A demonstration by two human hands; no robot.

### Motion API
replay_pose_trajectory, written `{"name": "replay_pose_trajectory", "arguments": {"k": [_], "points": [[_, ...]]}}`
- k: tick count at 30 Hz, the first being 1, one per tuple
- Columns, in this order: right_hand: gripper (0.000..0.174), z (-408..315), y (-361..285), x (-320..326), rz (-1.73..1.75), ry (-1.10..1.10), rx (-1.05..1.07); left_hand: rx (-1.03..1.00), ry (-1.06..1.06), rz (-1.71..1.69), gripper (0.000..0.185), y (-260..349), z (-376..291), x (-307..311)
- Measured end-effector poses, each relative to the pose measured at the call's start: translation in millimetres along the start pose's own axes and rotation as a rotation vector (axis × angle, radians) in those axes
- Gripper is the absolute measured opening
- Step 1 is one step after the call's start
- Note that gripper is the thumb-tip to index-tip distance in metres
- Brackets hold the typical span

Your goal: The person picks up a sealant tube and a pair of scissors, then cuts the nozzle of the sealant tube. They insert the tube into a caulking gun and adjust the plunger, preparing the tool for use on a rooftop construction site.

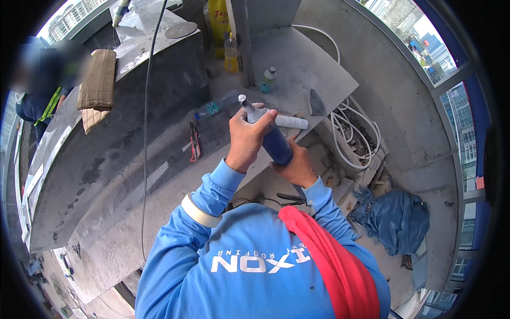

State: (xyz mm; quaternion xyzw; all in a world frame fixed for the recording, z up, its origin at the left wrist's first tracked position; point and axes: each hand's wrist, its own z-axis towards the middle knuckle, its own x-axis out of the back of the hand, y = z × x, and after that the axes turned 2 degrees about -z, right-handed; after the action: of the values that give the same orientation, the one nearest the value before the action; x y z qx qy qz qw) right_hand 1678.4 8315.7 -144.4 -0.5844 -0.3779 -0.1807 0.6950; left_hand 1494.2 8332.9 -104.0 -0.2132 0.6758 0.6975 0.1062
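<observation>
Both of my hands are on a blue-barrelled sealant gun (277,144), its nozzle pointing away from me and smeared with pale sealant at the tip. Around its front end, by the grey nozzle base (255,113), my left hand (248,135) is closed, with the thumb lying across it. My right hand (297,165) grips the barrel further back, and the gun's handle is partly hidden below it. A white sealant cartridge (293,122) lies just beyond the barrel. On the dusty slab to the left rests a red utility knife (195,143).
A plastic bottle (213,108) lies on its side; another bottle (268,79) stands behind the gun. A dark cable (146,119) hangs at left. White hose (360,155) coils at right, above a blue sack (398,219). A co-worker (40,95) is at far left, near cardboard (97,79).
</observation>
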Motion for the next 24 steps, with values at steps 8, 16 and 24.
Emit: {"name": "replay_pose_trajectory", "arguments": {"k": [8, 16, 24], "points": [[0.063, 3.4, -6.9, 30.0, 0.263, -0.346, 0.227, -0.14, -0.562, -0.073, 0.097, 30.8, -16.8, 47.7], [0.045, -2.5, -15.9, 11.7, 0.22, -0.105, 0.28, -0.289, -0.174, 0.153, 0.055, 24.3, -38.1, 21.7], [0.043, 11.2, -71.9, -1.9, 0.17, -0.064, 0.398, -0.309, -0.229, -0.035, 0.065, 72.6, -64.1, 61.5]]}}
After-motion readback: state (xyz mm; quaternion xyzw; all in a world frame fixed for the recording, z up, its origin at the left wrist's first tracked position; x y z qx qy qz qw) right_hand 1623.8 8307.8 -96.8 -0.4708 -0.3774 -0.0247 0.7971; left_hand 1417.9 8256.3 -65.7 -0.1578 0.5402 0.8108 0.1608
